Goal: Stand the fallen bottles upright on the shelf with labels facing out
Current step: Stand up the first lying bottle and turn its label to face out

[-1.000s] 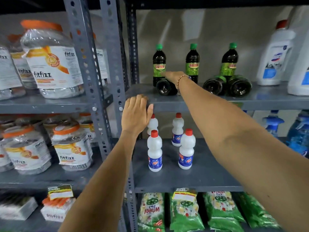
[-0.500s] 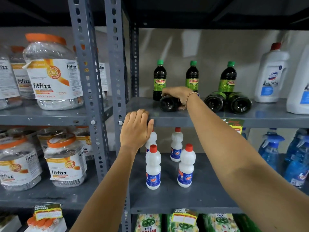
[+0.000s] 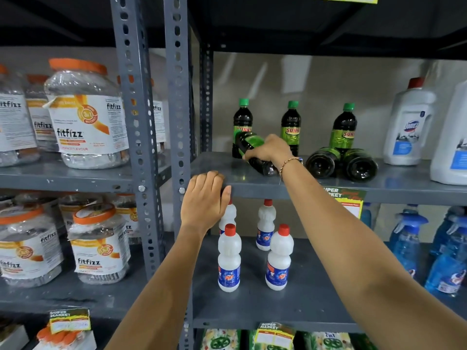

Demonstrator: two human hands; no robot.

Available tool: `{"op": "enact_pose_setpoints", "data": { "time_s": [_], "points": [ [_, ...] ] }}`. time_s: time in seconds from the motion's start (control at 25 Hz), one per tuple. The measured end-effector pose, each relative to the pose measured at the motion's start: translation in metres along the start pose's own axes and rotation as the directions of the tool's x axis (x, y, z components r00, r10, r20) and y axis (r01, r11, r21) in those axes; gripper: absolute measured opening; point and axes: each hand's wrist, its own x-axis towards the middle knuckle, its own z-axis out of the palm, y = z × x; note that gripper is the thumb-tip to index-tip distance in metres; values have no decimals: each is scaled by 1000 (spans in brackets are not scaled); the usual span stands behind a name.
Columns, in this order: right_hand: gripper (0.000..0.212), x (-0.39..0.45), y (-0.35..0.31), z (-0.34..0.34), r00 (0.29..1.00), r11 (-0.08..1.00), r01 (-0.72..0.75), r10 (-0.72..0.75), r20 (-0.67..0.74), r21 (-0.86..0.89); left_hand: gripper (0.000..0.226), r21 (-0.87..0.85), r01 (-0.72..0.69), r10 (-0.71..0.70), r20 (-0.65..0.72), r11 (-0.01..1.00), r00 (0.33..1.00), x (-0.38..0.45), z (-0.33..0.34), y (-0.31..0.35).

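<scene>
Three dark bottles with green caps and Sunny labels stand at the back of the grey shelf (image 3: pixel 404 184): left (image 3: pixel 242 116), middle (image 3: pixel 291 123), right (image 3: pixel 344 125). My right hand (image 3: pixel 271 150) is shut on a fallen dark bottle (image 3: pixel 255 154), which is tilted with its neck end raised to the left and its base low near my wrist. Two more dark bottles (image 3: pixel 323 162) (image 3: pixel 360 165) lie on their sides to the right, bases facing me. My left hand (image 3: pixel 204 198) rests flat on the shelf's front edge, holding no bottle.
Large white jugs (image 3: pixel 409 122) stand at the shelf's right end. Small white bottles with red caps (image 3: pixel 228 258) fill the shelf below, with blue spray bottles (image 3: pixel 406 243) to the right. Clear jars with orange lids (image 3: pixel 86 114) fill the left rack behind grey uprights (image 3: pixel 177 97).
My right hand has lifted the fallen bottle's neck end off the shelf and swung it to a tilt. The view has shifted upward. The left hand stays on the shelf edge.
</scene>
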Motion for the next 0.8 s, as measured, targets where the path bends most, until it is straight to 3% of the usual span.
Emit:
{"op": "enact_pose_setpoints", "data": {
  "time_s": [0.12, 0.2, 0.28, 0.4, 0.6, 0.8],
  "points": [
    [46, -5, 3, 29, 992, 880, 85, -31, -123, 467, 35, -3, -11, 11, -3, 1000, 1000, 0, 0, 0],
    [67, -4, 5, 47, 988, 796, 146, -92, -121, 588, 37, -4, -12, 12, 5, 1000, 1000, 0, -1, 0],
    [82, -2, 4, 57, 979, 837, 187, -201, -30, 514, 38, 2, -14, 14, 5, 1000, 1000, 0, -2, 0],
    [103, 2, 4, 57, 973, 868, 161, -221, 73, 470, 40, -2, -33, 33, -2, 999, 999, 0, -3, -2],
    [77, 1, 13, 53, 975, 832, 172, -220, 30, 527, 55, -17, -31, 31, -7, 999, 1000, 0, -2, -1],
    [80, -7, 11, 48, 980, 813, 111, -185, 73, 571, 52, -35, -41, 40, -27, 999, 999, -1, 0, -3]
  ]
}}
